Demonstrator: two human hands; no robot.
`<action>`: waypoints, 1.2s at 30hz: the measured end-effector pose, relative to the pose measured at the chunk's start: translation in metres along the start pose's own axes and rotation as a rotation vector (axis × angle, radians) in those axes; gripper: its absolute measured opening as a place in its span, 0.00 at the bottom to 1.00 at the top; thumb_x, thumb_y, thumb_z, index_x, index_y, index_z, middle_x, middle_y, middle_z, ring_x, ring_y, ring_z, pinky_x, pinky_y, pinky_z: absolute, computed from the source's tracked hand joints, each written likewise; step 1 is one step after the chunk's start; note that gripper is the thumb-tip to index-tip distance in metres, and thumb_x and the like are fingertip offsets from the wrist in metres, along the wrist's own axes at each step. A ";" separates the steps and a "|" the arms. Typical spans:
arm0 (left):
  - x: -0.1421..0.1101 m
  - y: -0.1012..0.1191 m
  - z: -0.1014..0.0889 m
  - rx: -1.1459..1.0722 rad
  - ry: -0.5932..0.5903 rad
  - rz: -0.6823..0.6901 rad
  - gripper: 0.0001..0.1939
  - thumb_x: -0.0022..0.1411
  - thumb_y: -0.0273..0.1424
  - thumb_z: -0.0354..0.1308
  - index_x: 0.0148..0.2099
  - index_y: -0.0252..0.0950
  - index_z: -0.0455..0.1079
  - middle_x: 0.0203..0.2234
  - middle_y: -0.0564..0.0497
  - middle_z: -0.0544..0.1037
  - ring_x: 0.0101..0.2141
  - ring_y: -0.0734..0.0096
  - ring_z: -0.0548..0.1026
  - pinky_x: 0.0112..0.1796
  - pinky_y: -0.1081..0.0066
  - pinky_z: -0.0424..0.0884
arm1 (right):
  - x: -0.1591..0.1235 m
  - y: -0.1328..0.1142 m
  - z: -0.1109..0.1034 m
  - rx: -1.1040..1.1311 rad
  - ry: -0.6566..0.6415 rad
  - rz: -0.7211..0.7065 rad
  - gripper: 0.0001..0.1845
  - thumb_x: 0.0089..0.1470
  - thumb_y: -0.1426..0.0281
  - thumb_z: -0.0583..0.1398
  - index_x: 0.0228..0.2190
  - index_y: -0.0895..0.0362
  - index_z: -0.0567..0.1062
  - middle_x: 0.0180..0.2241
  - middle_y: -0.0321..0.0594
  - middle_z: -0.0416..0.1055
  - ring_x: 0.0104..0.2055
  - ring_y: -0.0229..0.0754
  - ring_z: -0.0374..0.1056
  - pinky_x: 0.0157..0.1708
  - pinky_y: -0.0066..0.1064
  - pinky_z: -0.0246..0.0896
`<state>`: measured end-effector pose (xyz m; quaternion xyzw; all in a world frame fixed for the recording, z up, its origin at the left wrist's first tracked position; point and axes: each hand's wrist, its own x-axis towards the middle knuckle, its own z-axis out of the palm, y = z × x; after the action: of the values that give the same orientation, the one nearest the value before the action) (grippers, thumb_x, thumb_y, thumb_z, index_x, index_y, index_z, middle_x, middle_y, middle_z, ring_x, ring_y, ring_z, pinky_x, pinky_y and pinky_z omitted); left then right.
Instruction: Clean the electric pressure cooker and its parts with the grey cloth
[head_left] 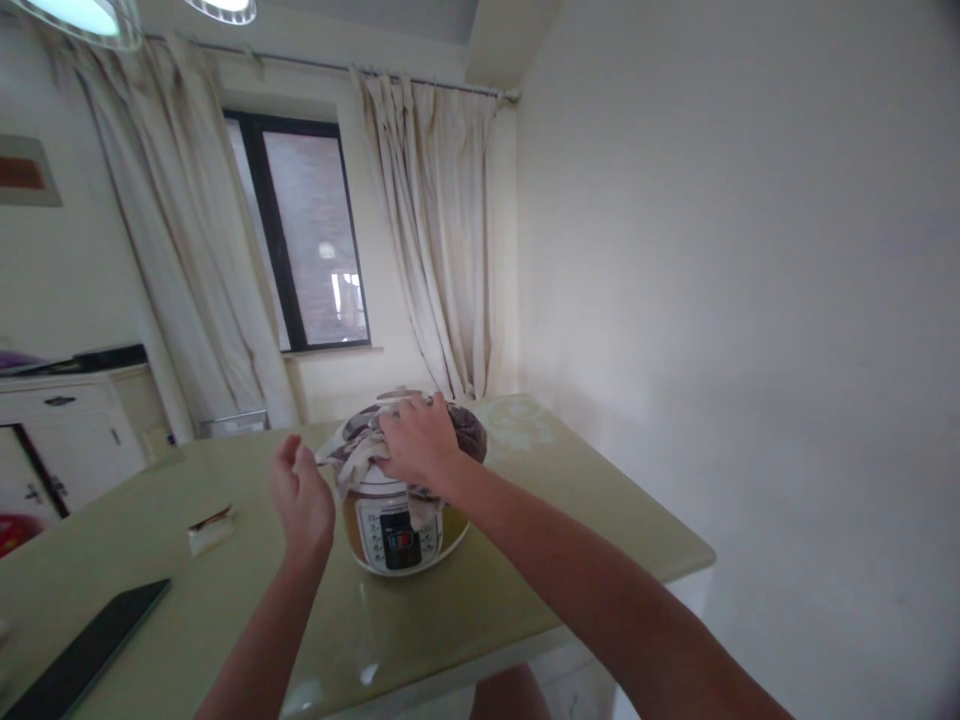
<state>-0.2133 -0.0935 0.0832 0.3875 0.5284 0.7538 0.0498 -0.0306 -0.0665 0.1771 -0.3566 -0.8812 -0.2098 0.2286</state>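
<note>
An electric pressure cooker (369,530) with a dark display and button panel stands on the table. A patterned grey-and-white cloth (358,448) lies bunched over its lid, and one end hangs down the front. My right hand (421,440) is on top of the lid, its fingers curved over the cloth and pressing it there. Just left of the cooker, my left hand (302,495) is raised with nothing in it, fingers loosely stretched upward. Cloth and hand hide most of the lid.
The pale green glossy table (525,500) reaches the wall on the right. A dark flat tablet-like slab (94,645) and a small white packet (210,530) lie to the left. A white cabinet (82,420) stands behind, near the curtains (187,240).
</note>
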 end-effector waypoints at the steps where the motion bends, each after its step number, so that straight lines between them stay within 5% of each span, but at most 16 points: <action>1: -0.004 0.016 0.000 0.033 -0.022 0.133 0.31 0.75 0.49 0.51 0.69 0.33 0.65 0.66 0.37 0.71 0.68 0.48 0.66 0.70 0.51 0.59 | 0.002 -0.001 0.000 -0.013 -0.002 -0.009 0.28 0.63 0.48 0.64 0.52 0.56 0.79 0.53 0.55 0.79 0.59 0.59 0.69 0.62 0.60 0.57; 5: -0.012 0.060 0.008 0.077 -0.404 0.475 0.34 0.75 0.48 0.52 0.74 0.34 0.62 0.71 0.37 0.68 0.70 0.49 0.64 0.71 0.52 0.56 | 0.000 0.005 -0.001 -0.014 0.011 -0.031 0.26 0.67 0.49 0.60 0.52 0.54 0.79 0.54 0.52 0.79 0.61 0.59 0.68 0.61 0.60 0.59; 9: -0.005 0.057 0.023 0.113 -0.652 0.388 0.44 0.65 0.51 0.64 0.76 0.36 0.61 0.71 0.36 0.69 0.70 0.42 0.66 0.71 0.47 0.55 | -0.005 0.015 0.000 -0.006 0.019 -0.072 0.21 0.70 0.56 0.57 0.54 0.55 0.78 0.55 0.50 0.78 0.61 0.58 0.68 0.62 0.59 0.59; 15: -0.003 0.031 0.029 0.221 -0.697 0.471 0.58 0.45 0.52 0.79 0.73 0.37 0.64 0.72 0.32 0.66 0.72 0.30 0.61 0.71 0.43 0.52 | -0.006 0.030 0.009 0.152 -0.017 -0.117 0.43 0.57 0.51 0.70 0.66 0.56 0.66 0.62 0.54 0.73 0.66 0.61 0.65 0.65 0.59 0.56; 18: -0.009 0.040 0.035 0.279 -0.682 0.522 0.65 0.36 0.52 0.83 0.74 0.38 0.62 0.74 0.30 0.63 0.72 0.27 0.60 0.71 0.42 0.53 | -0.003 0.045 0.015 0.411 -0.007 -0.094 0.54 0.48 0.59 0.75 0.69 0.55 0.59 0.64 0.55 0.71 0.66 0.62 0.65 0.65 0.60 0.57; 21: -0.017 0.061 0.046 0.468 -0.694 0.616 0.67 0.40 0.50 0.82 0.77 0.38 0.56 0.73 0.31 0.64 0.72 0.29 0.60 0.69 0.42 0.57 | -0.003 0.072 0.018 0.778 -0.036 -0.164 0.65 0.39 0.64 0.79 0.71 0.50 0.55 0.68 0.53 0.66 0.68 0.60 0.64 0.67 0.56 0.58; 24: -0.025 0.077 0.060 0.774 -0.700 0.695 0.60 0.52 0.46 0.76 0.79 0.38 0.51 0.68 0.33 0.71 0.66 0.36 0.70 0.62 0.45 0.67 | -0.002 0.112 0.015 1.091 -0.202 -0.231 0.71 0.36 0.60 0.82 0.74 0.50 0.53 0.71 0.52 0.61 0.72 0.58 0.60 0.71 0.49 0.54; 27: -0.028 0.082 0.074 0.926 -0.677 0.720 0.49 0.57 0.46 0.72 0.76 0.43 0.60 0.63 0.38 0.75 0.57 0.39 0.75 0.54 0.46 0.72 | 0.009 0.145 0.011 1.191 -0.321 -0.060 0.50 0.52 0.52 0.75 0.70 0.47 0.65 0.69 0.45 0.66 0.71 0.57 0.62 0.69 0.49 0.59; 30: -0.027 0.084 0.086 0.933 -0.660 0.739 0.38 0.57 0.47 0.72 0.67 0.46 0.71 0.60 0.40 0.76 0.56 0.40 0.74 0.53 0.48 0.72 | 0.034 0.151 0.014 1.073 -0.176 0.145 0.25 0.67 0.52 0.61 0.61 0.46 0.77 0.63 0.44 0.74 0.65 0.57 0.69 0.63 0.51 0.67; 32: -0.026 0.085 0.090 0.915 -0.671 0.778 0.31 0.56 0.46 0.74 0.60 0.44 0.75 0.57 0.40 0.77 0.56 0.42 0.74 0.53 0.49 0.72 | 0.055 0.139 0.023 0.937 -0.104 0.151 0.22 0.68 0.55 0.61 0.58 0.50 0.80 0.59 0.46 0.78 0.60 0.56 0.74 0.62 0.51 0.68; 36: -0.026 0.074 0.070 0.876 -0.605 0.891 0.27 0.54 0.44 0.75 0.53 0.41 0.77 0.52 0.41 0.79 0.53 0.44 0.75 0.52 0.50 0.72 | 0.084 0.106 0.047 0.787 -0.198 -0.007 0.23 0.67 0.58 0.63 0.57 0.55 0.82 0.57 0.48 0.81 0.58 0.52 0.77 0.63 0.43 0.67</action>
<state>-0.1258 -0.0858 0.1411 0.7451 0.5374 0.2785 -0.2802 -0.0193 0.0730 0.2075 -0.2572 -0.9132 0.1781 0.2609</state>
